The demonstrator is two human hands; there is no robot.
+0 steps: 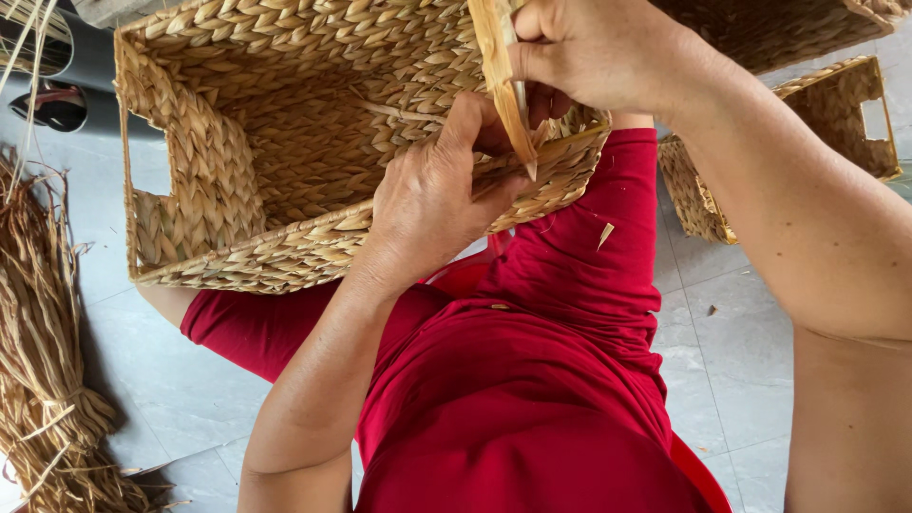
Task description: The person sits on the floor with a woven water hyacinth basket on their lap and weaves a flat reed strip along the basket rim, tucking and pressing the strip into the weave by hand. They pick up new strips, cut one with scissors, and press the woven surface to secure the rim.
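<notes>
A rectangular woven straw basket [237, 152] rests on my lap, its opening tilted toward me. My left hand [432, 195] grips the near right corner of its rim, thumb pressed inside. My right hand [589, 52] is closed on a flat wooden stick [503, 66] with a pointed tip, which is pushed down into the weave at that corner. A cut-out handle shows in the basket's left wall.
A bundle of dried straw strands [43, 361] lies on the grey tiled floor at left. A finished woven basket [836, 123] stands at right, another at the top right. Dark round objects [57, 104] sit at top left. I wear red trousers.
</notes>
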